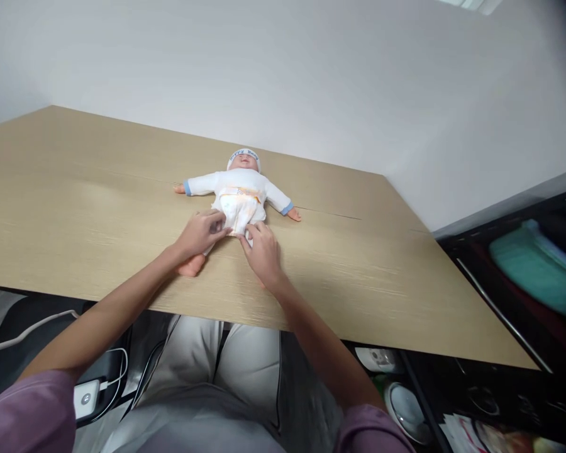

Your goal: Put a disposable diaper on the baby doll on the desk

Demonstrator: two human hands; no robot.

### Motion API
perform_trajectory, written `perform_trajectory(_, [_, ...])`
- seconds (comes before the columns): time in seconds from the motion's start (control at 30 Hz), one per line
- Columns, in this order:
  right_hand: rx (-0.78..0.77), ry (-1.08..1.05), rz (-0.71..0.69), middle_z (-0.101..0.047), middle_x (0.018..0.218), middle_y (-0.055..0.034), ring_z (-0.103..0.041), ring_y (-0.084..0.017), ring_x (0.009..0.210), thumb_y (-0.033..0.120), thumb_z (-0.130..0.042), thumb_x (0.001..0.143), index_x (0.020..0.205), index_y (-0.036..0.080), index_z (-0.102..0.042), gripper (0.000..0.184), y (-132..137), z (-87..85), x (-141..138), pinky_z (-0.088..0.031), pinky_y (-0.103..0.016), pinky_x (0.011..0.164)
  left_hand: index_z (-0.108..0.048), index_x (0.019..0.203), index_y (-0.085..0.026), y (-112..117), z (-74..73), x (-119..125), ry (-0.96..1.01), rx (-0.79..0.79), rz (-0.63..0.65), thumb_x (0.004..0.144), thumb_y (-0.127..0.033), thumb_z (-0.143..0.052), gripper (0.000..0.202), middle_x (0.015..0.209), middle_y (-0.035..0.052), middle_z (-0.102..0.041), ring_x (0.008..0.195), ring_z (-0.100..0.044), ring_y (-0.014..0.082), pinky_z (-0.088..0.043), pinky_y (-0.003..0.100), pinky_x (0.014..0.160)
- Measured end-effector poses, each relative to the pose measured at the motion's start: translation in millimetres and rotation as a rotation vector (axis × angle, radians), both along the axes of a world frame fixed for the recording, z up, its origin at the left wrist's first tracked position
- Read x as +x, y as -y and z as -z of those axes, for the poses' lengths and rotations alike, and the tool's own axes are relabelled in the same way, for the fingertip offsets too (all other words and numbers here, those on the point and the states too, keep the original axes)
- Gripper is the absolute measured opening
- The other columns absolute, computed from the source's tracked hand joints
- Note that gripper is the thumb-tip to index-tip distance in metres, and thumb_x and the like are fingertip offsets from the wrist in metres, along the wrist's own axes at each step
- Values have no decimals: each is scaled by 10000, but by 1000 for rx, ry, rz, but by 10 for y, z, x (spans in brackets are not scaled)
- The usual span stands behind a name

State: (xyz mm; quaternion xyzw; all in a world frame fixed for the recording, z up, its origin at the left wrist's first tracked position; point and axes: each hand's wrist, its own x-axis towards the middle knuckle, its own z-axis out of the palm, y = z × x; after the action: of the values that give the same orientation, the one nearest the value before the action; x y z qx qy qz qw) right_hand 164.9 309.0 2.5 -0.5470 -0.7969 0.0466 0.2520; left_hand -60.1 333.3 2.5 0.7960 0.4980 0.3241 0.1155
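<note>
Both bare forearms slant inward from the lower corners, the left forearm (127,292) and right forearm (314,327) converging ahead of the torso. The left hand (207,231) bends its fingers, thumb reaching inward; the right hand (261,250) curls likewise, its thumb near the other. Fingertip closure is unclear.

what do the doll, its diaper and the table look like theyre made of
Doll: probably smooth vinyl or plastic, judging by its moulded foot.
Diaper: likely soft, matte nonwoven material, given its creases.
Table: wood or wood-look laminate, lightly glossy, with grain lines and a pale sheen.
</note>
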Motion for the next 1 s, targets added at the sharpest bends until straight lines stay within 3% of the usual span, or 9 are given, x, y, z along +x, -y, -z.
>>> perform_trajectory(0.1, [38,-71,-37,-758,1258,-141,-656,-330,1155,297,-606,1163,1168,223,-795,203,-19,37,42,-537,-444,979,-686,1020,-230,-2,6,-11,90,49,48,1072,-494,-662,271,1204,119,-715,1081,-675,293,-525,436,989])
perform_trajectory(0.2, [67,-159,-75,-759,1308,-143,-631,-352,1175,322,-642,1136,1168,236,-793,177,-30,70,78,-542,-499,1050,-679,1063,-236,16,-10,-10,134,35,85,1090,-490,-644,257,1329,130,-693,1215,-661,302,-517,453,1098])
perform_trajectory(0.3, [59,-214,-109,-769,1327,-141,-615,-366,1179,333,-641,1126,1179,239,-768,166,-27,100,94,-534,-534,1085,-656,1047,-240,39,-38,0,136,-9,91,1092,-497,-635,262,1272,119,-710,1208,-653,309,-507,455,1095])
perform_trajectory(0.5, [-19,-227,-125,-774,1248,-146,-606,-384,1225,271,-612,1090,1222,246,-675,149,-17,127,65,-523,-544,1103,-619,1010,-249,47,-44,8,118,-82,41,1058,-521,-652,278,973,57,-660,1001,-600,297,-480,445,960])
perform_trajectory(0.6, [-28,-345,-74,-770,1255,-140,-642,-360,1227,290,-651,1065,1211,255,-621,153,-42,138,41,-540,-517,1087,-592,1066,-245,26,-4,10,261,-151,17,982,-521,-751,329,987,26,-648,951,-591,256,-484,407,914])
perform_trajectory(0.8, [-49,-591,26,-801,1243,-114,-730,-312,1181,390,-799,1001,1201,260,-566,334,-86,137,64,-549,-475,1065,-461,1069,-263,-36,122,36,650,-289,-87,764,-473,-942,606,1123,20,-621,974,-615,193,-520,353,890])
perform_trajectory(0.9, [-35,-542,72,-835,1150,-98,-727,-329,1161,442,-820,1011,1140,263,-608,306,-61,108,79,-535,-483,1056,-525,1145,-249,-19,123,25,667,-327,-135,724,-465,-990,663,1204,45,-659,1051,-677,219,-548,383,941])
perform_trajectory(1.0, [-25,-464,88,-859,1112,-93,-713,-352,1134,475,-803,1041,1113,265,-679,255,-28,82,78,-515,-514,1064,-636,1181,-228,34,61,2,565,-340,-141,744,-497,-1004,632,1172,49,-737,1083,-719,258,-551,414,984])
